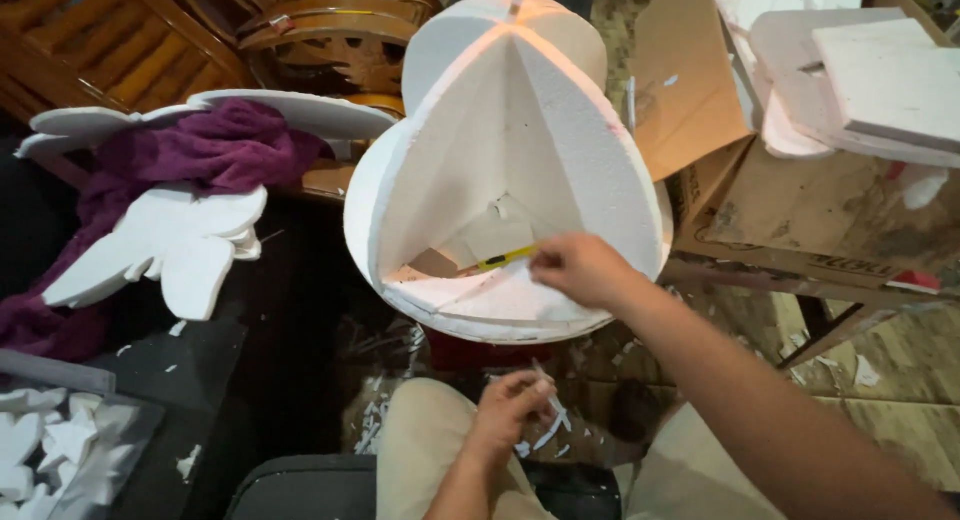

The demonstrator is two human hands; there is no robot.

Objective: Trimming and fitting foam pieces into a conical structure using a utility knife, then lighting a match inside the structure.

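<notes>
Two hands are at work, seen from the head camera looking down. The right hand (pixel 580 268) reaches into a big white foam ball built of slotted round foam discs (pixel 510 170), fingers pinched shut on a slim yellow-handled craft knife (pixel 505 258) whose tip points into the wedge where the discs cross. The ball stands just ahead of the person's knees, leaning against a stained brown cardboard box (pixel 800 210) — on top of that lie flat white foam offcuts (pixel 870 80).

The left hand (pixel 510 405) sits low over the lap, fingers curled closed on thin white foam slivers (pixel 550 415); more crumbs litter the floor below.

To my eye the blade should stay shallow and be drawn along the joint in light strokes, since foam like this tears if pushed. The free hand would do better steadying the rim, well out of the blade's line.

Off to the left, white foam wing-shaped cutouts (pixel 170 245) rest on a crumpled purple cloth (pixel 215 155), with carved wooden furniture (pixel 330 40) behind.
</notes>
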